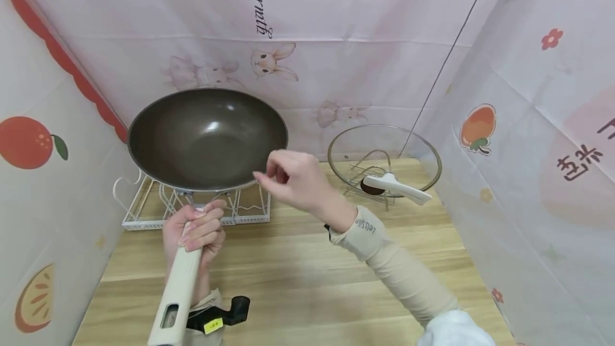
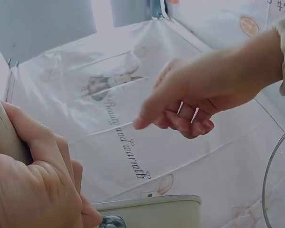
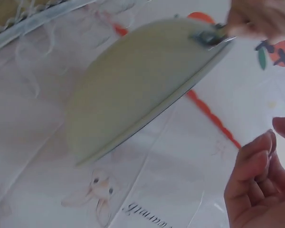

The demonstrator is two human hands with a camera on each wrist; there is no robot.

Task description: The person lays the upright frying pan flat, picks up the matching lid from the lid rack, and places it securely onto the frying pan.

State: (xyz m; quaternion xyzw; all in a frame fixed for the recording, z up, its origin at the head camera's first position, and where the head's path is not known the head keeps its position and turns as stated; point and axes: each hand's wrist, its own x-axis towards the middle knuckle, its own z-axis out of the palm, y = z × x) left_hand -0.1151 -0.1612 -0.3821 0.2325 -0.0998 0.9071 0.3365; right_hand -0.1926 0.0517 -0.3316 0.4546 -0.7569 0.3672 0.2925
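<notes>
A wok [image 1: 206, 143] with a dark brown inside and a cream outside [image 3: 133, 90] is tilted, its open side toward the head camera. My left hand [image 1: 194, 231] grips its cream handle [image 1: 178, 287] close to the bowl, fingers wrapped around it. The right hand [image 1: 300, 180] hovers beside the wok's right rim, its fingers loosely bent and holding nothing. In the left wrist view, gaps show between that right hand's [image 2: 190, 99] fingers. A glass lid [image 1: 384, 143] with a white handle [image 1: 399, 188] stands upright on the right, leaning in a wire stand [image 1: 386, 204].
Behind and below the wok is a white wire rack [image 1: 250, 219] on the wood-grain table [image 1: 307, 282]. Printed cloth walls [image 1: 336, 15] enclose the back and both sides. A black wrist mount [image 1: 226, 314] with a yellow tag sits on the left forearm.
</notes>
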